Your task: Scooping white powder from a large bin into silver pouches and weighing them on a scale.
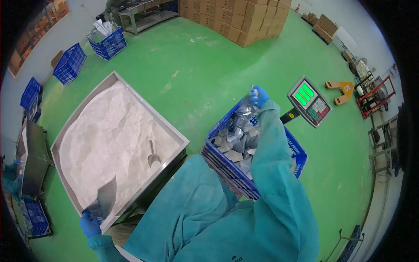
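Note:
My gloved left hand (91,225) is closed on a silver pouch (104,196) at the near left corner of a steel tray (168,166) of white powder (104,131). A metal scoop (153,158) rests in the powder near the tray's right side. My gloved right hand (259,96), fingers closed, grips another silver pouch (247,109) at the back of a blue crate (299,157) piled with silver pouches (235,148). A scale display (309,98) on a post stands right of the crate.
Blue crates (69,63) line the left side, where another worker's sleeve (11,179) shows by a second steel bin (35,161). Another person (113,11) is beside a steel table (148,17). Stacked cartons (235,22) stand behind; a yellow pallet jack (345,89) and red trolley (373,96) are at right.

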{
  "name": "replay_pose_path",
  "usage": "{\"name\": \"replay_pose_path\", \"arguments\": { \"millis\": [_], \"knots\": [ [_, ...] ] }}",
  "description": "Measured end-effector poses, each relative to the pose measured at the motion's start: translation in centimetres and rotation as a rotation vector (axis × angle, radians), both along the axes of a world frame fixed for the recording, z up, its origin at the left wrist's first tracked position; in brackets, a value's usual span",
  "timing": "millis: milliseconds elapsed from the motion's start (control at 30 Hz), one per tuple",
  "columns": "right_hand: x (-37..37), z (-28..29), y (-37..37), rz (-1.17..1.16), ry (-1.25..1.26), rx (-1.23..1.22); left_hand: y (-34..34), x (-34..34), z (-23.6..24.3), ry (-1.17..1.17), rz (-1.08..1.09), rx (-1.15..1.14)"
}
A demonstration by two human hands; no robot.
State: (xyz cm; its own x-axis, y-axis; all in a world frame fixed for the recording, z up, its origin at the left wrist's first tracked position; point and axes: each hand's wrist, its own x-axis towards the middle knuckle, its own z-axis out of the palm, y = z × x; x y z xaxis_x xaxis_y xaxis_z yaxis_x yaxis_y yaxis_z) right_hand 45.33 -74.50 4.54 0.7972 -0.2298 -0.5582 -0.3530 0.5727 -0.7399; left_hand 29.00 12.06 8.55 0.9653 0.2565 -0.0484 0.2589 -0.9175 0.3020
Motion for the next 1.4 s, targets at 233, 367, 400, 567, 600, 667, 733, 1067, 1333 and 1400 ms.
{"name": "replay_pose_path", "arguments": {
  "millis": [233, 367, 400, 567, 600, 667, 733, 1067, 1333, 1400],
  "knots": [
    [5.3, -0.5, 26.3, 0.752, -0.192, 0.225, -2.1, 3.9, -0.5, -0.24, 0.033, -0.352],
    [3.2, -8.5, 47.4, 1.058, -0.074, -0.246, -4.9, 7.3, -1.6, -0.311, -0.108, -0.477],
    [2.2, -10.8, 50.5, 1.147, -0.068, -0.325, -4.5, 8.5, -2.8, -0.303, -0.132, -0.381],
    [3.8, -17.0, 52.9, 1.487, -0.273, -0.806, -3.3, 8.4, -3.1, -0.27, 0.043, -0.489],
    [6.1, -19.5, 49.7, 1.515, -0.347, -0.855, -3.0, 10.1, -4.8, -0.439, -0.112, -0.607],
    [8.6, -16.7, 45.8, 1.382, -0.193, -1.614, -0.8, 12.3, -10.3, -0.392, -0.01, -0.336],
    [9.2, -16.8, 44.1, 1.057, -0.211, -1.738, -1.6, 12.6, -10.6, -0.209, 0.117, -0.213],
    [10.6, -26.0, 53.5, 2.024, -0.412, -2.12, -2.0, 13.0, -16.4, -0.067, 0.013, -0.221],
    [0.8, -35.9, 59.3, 2.1, -0.144, -1.499, -2.7, 13.9, -17.8, -0.022, -0.045, -0.199],
    [1.5, -34.1, 59.5, 2.156, -0.231, -1.408, -2.3, 13.8, -18.0, 0.018, -0.021, -0.243]
  ]
}}
